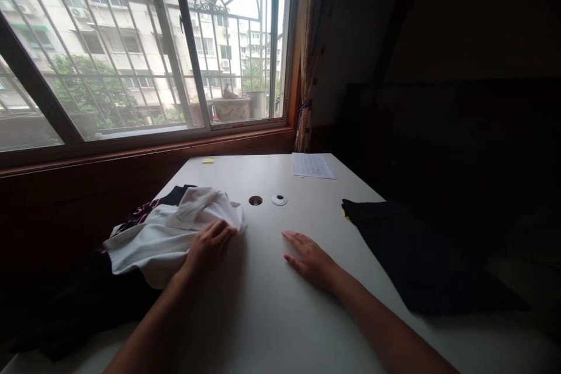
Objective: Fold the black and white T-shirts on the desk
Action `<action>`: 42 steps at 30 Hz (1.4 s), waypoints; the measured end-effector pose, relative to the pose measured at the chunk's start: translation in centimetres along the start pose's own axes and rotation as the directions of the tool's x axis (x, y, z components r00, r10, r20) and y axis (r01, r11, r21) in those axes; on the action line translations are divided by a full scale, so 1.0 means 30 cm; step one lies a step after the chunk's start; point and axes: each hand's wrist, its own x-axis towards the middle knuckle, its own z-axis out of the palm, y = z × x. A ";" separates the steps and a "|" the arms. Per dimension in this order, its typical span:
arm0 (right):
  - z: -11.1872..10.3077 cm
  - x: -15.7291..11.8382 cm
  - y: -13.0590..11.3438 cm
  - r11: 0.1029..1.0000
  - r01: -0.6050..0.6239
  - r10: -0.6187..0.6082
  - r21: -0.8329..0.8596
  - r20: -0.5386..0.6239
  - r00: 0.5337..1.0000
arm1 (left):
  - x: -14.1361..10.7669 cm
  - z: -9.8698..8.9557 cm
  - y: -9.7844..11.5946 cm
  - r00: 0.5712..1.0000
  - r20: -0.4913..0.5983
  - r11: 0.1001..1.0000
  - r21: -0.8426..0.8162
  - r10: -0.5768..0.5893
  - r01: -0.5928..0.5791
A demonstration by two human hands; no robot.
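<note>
While the white cloth (153, 239) lies rumpled at the left of the pale tabletop (263, 315), its right end is at the left hand (211, 245).

Left hand: fingers bent, apparently pinching the cloth's edge; exact grip hidden beneath the knuckles.
Right hand (312, 263): fingers extended and loosely spread, palm down, grasping nothing; contact with the tabletop cannot be told.
Beneath and beside the white cloth: a dark garment pile (79, 310), with pink lettering (139, 210) at its upper part.
Right side: a black cloth (421, 263), laid flat, yellow showing at one corner.
Far side: printed papers (313, 166); a yellow note (208, 160); a round hole (255, 201) and, just beside it, a white disc (279, 200).

Handling, by judgement: light, limp fabric, best held by a small pinch of the top layer only, so that the dark pile is not dragged along; a second hold, well apart on the same edge, would keep the folds from bunching.
</note>
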 end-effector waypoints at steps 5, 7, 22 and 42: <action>0.006 0.002 0.012 0.998 0.059 -0.057 0.020 -0.089 0.994 | 0.029 0.065 0.163 0.913 0.201 0.883 -0.393 0.354 -0.256; -0.003 0.004 0.004 0.996 0.088 -0.085 0.024 -0.101 0.991 | 0.030 0.074 0.207 0.884 0.201 0.820 -0.501 0.422 -0.277; -0.030 0.031 -0.039 1.000 -0.004 0.010 0.026 -0.223 0.975 | 0.013 0.098 0.172 0.895 0.222 0.883 -0.368 0.387 -0.291; -0.052 0.014 0.180 0.899 -0.377 0.435 0.222 -0.549 0.714 | -0.029 0.204 -0.115 0.924 0.016 0.916 -0.126 -0.381 0.380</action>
